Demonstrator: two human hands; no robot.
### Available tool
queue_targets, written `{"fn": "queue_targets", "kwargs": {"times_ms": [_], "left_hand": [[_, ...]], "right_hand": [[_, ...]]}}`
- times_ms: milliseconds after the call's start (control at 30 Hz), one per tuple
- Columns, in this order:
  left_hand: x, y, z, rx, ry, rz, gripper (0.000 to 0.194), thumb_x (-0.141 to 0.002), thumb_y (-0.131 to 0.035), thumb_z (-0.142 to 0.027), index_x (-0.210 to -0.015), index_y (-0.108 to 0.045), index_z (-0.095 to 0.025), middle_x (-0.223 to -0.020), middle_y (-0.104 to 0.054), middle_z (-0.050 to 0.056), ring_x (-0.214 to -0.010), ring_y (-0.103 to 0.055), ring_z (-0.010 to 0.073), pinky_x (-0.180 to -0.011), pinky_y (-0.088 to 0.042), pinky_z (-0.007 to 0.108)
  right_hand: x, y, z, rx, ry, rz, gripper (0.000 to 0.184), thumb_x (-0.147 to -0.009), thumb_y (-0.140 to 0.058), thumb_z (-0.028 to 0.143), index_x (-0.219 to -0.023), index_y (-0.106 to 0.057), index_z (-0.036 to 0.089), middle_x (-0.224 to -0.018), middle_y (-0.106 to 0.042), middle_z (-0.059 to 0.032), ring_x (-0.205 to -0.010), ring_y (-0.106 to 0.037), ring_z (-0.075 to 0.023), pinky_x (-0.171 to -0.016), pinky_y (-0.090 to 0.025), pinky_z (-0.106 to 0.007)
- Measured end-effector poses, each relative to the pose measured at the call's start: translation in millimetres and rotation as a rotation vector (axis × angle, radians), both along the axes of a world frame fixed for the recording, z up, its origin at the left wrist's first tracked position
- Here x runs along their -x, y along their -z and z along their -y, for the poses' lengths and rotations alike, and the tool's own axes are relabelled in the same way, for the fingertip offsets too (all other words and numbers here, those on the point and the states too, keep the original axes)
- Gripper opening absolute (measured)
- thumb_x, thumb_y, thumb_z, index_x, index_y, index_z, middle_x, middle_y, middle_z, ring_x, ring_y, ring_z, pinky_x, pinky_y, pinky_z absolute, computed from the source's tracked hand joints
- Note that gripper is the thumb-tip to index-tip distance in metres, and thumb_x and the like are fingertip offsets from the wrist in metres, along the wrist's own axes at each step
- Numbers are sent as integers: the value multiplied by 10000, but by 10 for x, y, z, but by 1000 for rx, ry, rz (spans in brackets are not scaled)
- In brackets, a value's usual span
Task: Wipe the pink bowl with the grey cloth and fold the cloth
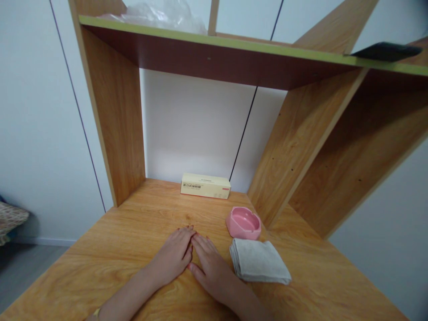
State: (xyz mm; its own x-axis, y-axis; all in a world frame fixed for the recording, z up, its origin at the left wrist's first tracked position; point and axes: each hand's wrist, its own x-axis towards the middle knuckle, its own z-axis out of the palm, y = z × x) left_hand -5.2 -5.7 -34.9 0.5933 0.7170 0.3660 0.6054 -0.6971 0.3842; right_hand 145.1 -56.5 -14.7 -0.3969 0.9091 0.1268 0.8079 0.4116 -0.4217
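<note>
Both of my hands lie flat on the wooden desk (110, 249), palms down, their fingertips meeting near the middle. My left hand (175, 252) has its fingers stretched forward and holds nothing. Beside it, my right hand (210, 265) also lies with fingers stretched out and nothing in it. A folded grey cloth (261, 261) rests just right of my right hand, apart from it. Behind the cloth stands a pink ashtray (244, 223) with notches in its rim. Farther back, a long cream-coloured box (205, 186) with printed writing stands against the white wall.
Wooden side panels (115, 116) frame the desk on the left and right. Overhead runs a shelf (214, 42) with a yellow-green edge, bearing a clear plastic bag (163, 17) and a dark flat object (388, 51). Patterned fabric (11, 218) shows at the far left.
</note>
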Motion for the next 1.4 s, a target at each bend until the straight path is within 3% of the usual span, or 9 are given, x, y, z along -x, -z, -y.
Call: {"fn": "queue_targets", "kwargs": {"times_ms": [767,1167,1400], "left_hand": [[1,-15,-7,-18,2,-57,389,-784,-367,-121,-1159,-469,-109,-1221,-499,139,-1145,-430,216,-969,-354,403],[3,-36,13,-2,4,-17,395,-769,-376,-106,-1150,-471,-156,-1221,-503,109,-1140,-435,213,-973,-343,415],[0,-10,1,12,3,-27,392,-775,-381,-119,-1157,-469,-120,-1222,-500,132,-1148,-428,217,-975,-344,417]], "right_hand": [[4,4,16,-30,2,-30,521,-784,-428,226,-1283,-377,83,-1347,-369,-133,-1257,-289,-208,-1054,-211,-407],[4,-3,19,-24,3,-31,534,-778,-430,216,-1287,-363,67,-1350,-361,-139,-1261,-280,-203,-1062,-202,-397],[14,-25,20,-5,15,-14,536,-775,-431,222,-1280,-376,53,-1343,-369,-149,-1257,-288,-217,-1057,-206,-408]]}}
